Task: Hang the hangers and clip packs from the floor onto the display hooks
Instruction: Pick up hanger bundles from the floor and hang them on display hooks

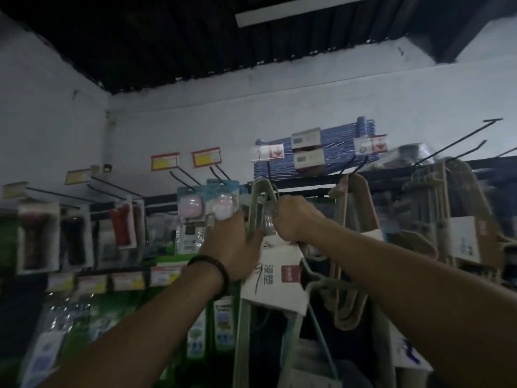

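A bundle of pale green hangers [258,203] with a white paper label [275,278] is raised in front of the display wall, its hook tops just below a black display hook [269,169]. My left hand [233,245] holds the bundle's neck from the left, fingers wrapped round it. My right hand [292,219] grips the hook part from the right in a fist. The bundle's lower part hangs down between my forearms. Beige hangers [354,219] hang on the neighbouring hook to the right.
Blue hangers [316,152] lie stacked on top of the rack. Bare black hooks [458,141] jut out at the upper right, more at the left [112,186]. Packaged goods [207,205] hang left of my hands. More beige hanger packs [453,219] hang at the right.
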Available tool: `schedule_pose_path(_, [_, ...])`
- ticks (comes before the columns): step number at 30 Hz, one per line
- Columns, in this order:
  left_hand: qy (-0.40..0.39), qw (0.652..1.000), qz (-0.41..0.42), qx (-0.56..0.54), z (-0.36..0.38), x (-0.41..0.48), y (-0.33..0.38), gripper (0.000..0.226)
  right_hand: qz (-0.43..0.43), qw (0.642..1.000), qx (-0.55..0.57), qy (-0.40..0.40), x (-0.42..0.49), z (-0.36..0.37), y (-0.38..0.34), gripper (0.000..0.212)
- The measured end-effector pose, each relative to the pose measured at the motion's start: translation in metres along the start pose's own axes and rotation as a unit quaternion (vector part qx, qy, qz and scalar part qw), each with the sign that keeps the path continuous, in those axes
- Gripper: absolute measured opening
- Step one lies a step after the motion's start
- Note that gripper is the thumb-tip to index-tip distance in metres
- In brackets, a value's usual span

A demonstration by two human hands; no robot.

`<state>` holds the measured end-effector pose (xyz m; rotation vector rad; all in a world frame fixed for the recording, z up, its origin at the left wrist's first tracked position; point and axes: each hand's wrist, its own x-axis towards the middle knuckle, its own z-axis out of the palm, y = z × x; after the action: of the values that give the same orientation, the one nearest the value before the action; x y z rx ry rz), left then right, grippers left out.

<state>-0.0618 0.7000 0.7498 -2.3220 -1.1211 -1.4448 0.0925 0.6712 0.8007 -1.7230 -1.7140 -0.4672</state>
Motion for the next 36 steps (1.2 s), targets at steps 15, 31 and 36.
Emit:
schedule_pose_path(15, [-0.099, 0.966, 0.158, 0.179, 0.014, 0.005, -0.038, 0.120, -0.001, 0.990, -0.041, 0.137, 0.058, -0.018, -0.007, 0.023])
schedule_pose_path(31, [-0.106, 0.884, 0.098, 0.444, 0.084, 0.040, -0.053, 0.097, 0.021, 0.996, 0.059, 0.060, 0.126, 0.054, 0.045, 0.006])
schedule_pose_path(36, [-0.194, 0.874, 0.056, 0.442, 0.116, 0.033, -0.059, 0.088, -0.033, 0.993, -0.070, -0.094, 0.141, 0.065, 0.077, 0.036])
